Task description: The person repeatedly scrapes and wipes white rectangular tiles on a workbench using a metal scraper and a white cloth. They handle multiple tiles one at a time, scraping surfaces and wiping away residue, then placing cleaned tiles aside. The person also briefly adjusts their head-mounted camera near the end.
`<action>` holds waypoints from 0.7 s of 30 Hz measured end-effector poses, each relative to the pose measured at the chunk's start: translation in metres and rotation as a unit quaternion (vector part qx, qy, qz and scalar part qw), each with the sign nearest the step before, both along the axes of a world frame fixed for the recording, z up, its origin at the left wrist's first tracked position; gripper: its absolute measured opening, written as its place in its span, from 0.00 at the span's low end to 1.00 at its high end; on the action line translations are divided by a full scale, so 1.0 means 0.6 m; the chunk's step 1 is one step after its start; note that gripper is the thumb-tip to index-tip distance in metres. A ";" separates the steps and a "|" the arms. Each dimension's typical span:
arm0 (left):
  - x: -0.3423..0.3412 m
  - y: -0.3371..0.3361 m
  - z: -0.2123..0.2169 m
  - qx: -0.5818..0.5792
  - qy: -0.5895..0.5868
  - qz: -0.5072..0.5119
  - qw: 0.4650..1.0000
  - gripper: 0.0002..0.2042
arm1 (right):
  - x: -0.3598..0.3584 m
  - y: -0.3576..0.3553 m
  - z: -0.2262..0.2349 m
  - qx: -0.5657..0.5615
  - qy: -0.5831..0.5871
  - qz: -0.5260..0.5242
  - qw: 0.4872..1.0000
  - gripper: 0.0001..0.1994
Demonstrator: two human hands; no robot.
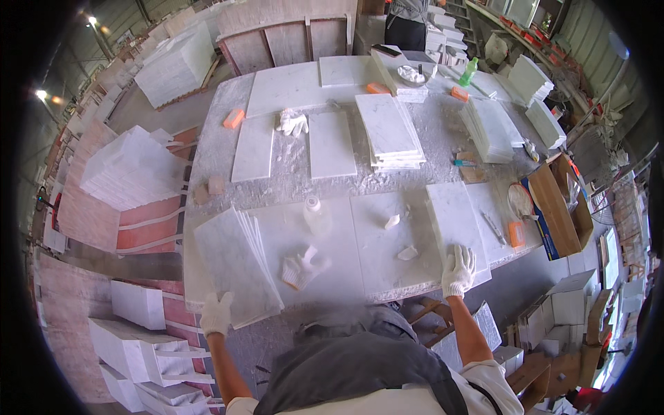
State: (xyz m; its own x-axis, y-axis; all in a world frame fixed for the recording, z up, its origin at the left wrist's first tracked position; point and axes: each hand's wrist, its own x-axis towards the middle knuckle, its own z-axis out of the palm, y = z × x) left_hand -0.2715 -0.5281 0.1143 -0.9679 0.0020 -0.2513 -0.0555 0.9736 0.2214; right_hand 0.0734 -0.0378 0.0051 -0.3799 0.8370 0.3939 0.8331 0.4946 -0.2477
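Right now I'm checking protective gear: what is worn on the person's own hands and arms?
Both hands wear white knit work gloves: left hand, right hand. The forearms are bare below short white sleeves. No cables or markings show.

Stone-dusted workbench [290, 176] under marble tiles [389, 131]

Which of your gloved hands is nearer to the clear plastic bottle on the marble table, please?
Left, though narrowly. The left hand rests on the tile stack's near corner, below-left of the clear plastic bottle; the right hand lies farther off, lower right.
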 end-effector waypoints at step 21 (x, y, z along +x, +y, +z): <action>0.145 0.202 0.125 0.333 0.276 -0.173 0.885 0.27 | -0.368 -0.284 0.246 -0.314 0.160 0.578 0.735 0.22</action>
